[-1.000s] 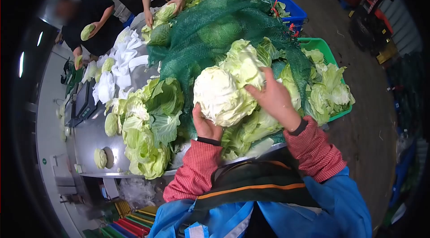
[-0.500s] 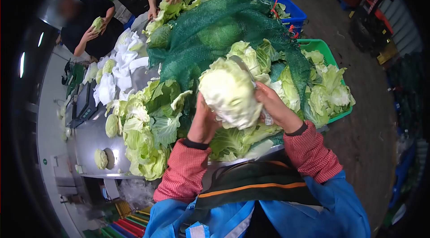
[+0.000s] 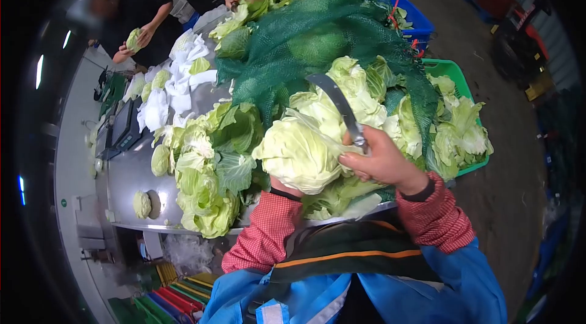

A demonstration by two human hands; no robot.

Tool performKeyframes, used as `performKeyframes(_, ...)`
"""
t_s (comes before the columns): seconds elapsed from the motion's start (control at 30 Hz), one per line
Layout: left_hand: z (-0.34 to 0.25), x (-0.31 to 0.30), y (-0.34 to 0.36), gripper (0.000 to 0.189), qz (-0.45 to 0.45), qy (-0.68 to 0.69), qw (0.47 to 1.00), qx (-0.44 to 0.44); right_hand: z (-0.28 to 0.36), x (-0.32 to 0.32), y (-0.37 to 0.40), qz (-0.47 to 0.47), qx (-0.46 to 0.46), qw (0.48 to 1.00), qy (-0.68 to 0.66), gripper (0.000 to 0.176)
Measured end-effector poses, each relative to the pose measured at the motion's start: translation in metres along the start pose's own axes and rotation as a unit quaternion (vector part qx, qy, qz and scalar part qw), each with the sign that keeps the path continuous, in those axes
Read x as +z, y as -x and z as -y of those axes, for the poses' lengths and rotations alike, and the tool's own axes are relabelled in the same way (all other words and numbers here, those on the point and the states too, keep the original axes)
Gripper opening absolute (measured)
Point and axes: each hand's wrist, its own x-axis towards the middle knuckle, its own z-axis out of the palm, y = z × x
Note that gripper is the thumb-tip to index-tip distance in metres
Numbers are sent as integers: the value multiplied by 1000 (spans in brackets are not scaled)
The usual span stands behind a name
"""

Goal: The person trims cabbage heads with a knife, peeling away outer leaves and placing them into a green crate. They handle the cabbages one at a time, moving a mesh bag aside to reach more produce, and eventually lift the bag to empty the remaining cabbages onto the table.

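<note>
A pale green cabbage (image 3: 300, 154) is held in front of me over the leaf pile. My left hand (image 3: 285, 188) supports it from below, its fingers mostly hidden behind the head. In my right hand (image 3: 386, 158) is a curved knife (image 3: 339, 101), gripped by the handle with its blade pointing up and away. The thumb of that hand presses at the cabbage's right side, where a leaf edge seems pinched. Just beyond the cabbage lie loose outer leaves (image 3: 360, 89) and a green mesh sack (image 3: 305, 37) with cabbages inside.
Trimmed leaves (image 3: 204, 183) heap on the metal table (image 3: 131, 180) at left, near a small cabbage (image 3: 141, 204), a scale (image 3: 122, 129) and white wrappings (image 3: 177, 86). A green basket (image 3: 464, 83) of leaves and a blue crate (image 3: 421, 22) stand right. Two people work opposite.
The cabbage has turned and come slightly lower and left, with my left hand now beneath it. The knife blade has swung clear and shows fully. The view has shifted a little.
</note>
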Motion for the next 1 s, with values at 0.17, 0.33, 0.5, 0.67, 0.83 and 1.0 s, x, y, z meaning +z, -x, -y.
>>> performKeyframes(0.17, -14, -58, -32, 40, -78, -4, 997, -20, -2, -44, -2, -126, -91, 985, 74, 28)
performKeyframes(0.33, -35, -102, -50, 32, -43, -18, 996, -70, -32, -38, -26, -290, -64, 845, 445, 57)
performKeyframes(0.5, -21, -64, -33, 49, -62, 578, 806, -114, -47, -4, -36, -58, 44, 995, -66, 75)
performKeyframes(0.67, 25, -102, -19, 72, 13, 634, 705, -317, -43, -2, -50, -191, -2, 937, -294, 58)
performKeyframes(0.83, 16, -100, 8, 75, -1, 790, 563, -243, -48, 24, -63, -130, -35, 990, -51, 47)
performKeyframes(1.0, 70, -101, 54, 73, -114, 891, 361, -251, -52, 49, -98, -159, -11, 987, -34, 33)
